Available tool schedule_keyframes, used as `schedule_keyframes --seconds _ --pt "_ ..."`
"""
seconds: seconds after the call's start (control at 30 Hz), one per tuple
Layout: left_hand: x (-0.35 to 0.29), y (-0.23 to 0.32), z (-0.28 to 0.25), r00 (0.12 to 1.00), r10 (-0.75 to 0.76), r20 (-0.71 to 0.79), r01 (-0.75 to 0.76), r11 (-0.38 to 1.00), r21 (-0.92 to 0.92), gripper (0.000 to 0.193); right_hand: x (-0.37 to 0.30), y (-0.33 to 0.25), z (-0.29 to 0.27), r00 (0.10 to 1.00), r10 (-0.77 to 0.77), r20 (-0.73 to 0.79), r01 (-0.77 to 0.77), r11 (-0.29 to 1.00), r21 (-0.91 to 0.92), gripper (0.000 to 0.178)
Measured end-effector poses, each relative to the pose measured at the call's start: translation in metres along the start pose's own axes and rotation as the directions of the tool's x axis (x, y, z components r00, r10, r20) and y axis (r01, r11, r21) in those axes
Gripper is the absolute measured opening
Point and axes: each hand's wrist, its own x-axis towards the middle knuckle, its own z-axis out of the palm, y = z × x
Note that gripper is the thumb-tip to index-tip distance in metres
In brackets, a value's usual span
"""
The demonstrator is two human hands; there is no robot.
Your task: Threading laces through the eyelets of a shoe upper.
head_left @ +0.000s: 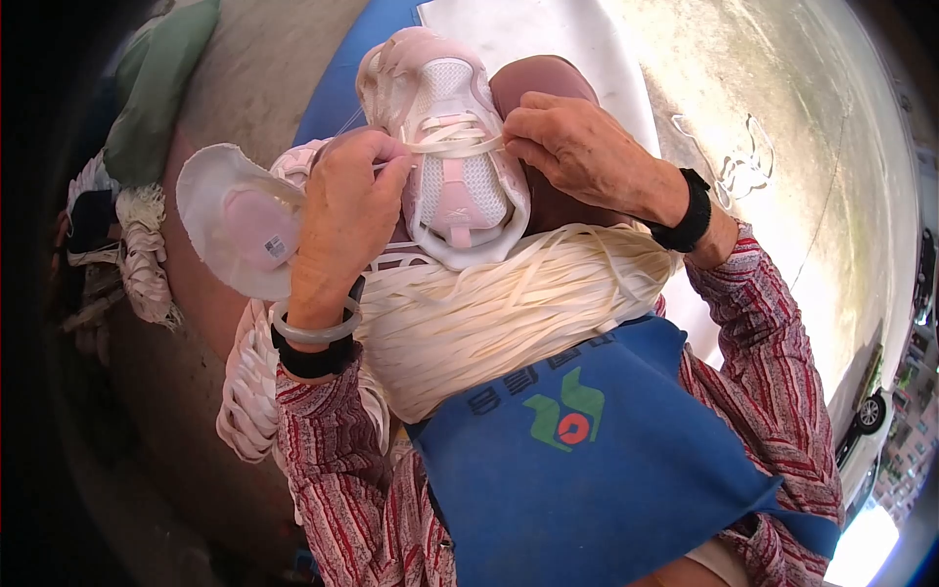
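Note:
A pink and white mesh sneaker upper (pixel 452 83) lies in front of me, its tongue toward me. Cream flat shoelace (pixel 455 139) crosses its front in several rows. At the left edge of the lacing, my left hand (pixel 344 210) is closed, thumb and forefinger pinching one end of the lace. On the other side my right hand (pixel 577 147) is also closed, its fingertips pinched at the lace's other end. A thick bundle of cream shoelaces (pixel 509 298) lies across my lap just below the upper.
Left of my left hand is a white, cupped shoe piece (pixel 210 191) with a pink patch. A mauve rounded form (pixel 538 83) sits behind my right hand. My blue apron (pixel 577 470) covers my lap. Loose white laces (pixel 748 166) lie on the floor at right; more bundles (pixel 145 254) hang at left.

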Motion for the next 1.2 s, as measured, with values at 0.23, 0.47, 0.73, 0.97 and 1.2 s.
schedule_keyframes --seconds 0.23,0.47,0.73,0.97,1.2 --pt "-0.01 -0.003 0.007 0.988 -0.126 -0.085 0.111 0.98 -0.165 0.016 0.013 0.004 0.0 0.995 -0.021 0.095 0.031 0.995 -0.099 0.012" --pt "-0.03 0.003 0.018 0.943 0.261 -0.205 -0.2 0.94 0.276 0.026 0.024 -0.026 -0.006 0.99 0.027 0.139 0.017 0.952 -0.306 0.013" --pt "-0.027 -0.015 0.031 0.95 0.254 -0.18 -0.23 0.962 0.147 0.03 0.009 -0.005 0.012 0.989 0.125 -0.073 -0.131 0.988 -0.079 0.021" --pt "-0.022 -0.01 0.042 0.904 0.336 -0.263 -0.28 0.932 0.229 0.029 -0.008 -0.047 0.021 0.984 0.148 -0.1 -0.178 0.838 -0.516 0.037" --pt "-0.018 -0.01 0.036 0.929 0.229 -0.292 -0.211 0.973 0.092 0.029 -0.007 -0.011 0.029 0.972 0.057 -0.229 -0.081 0.992 -0.1 0.022"
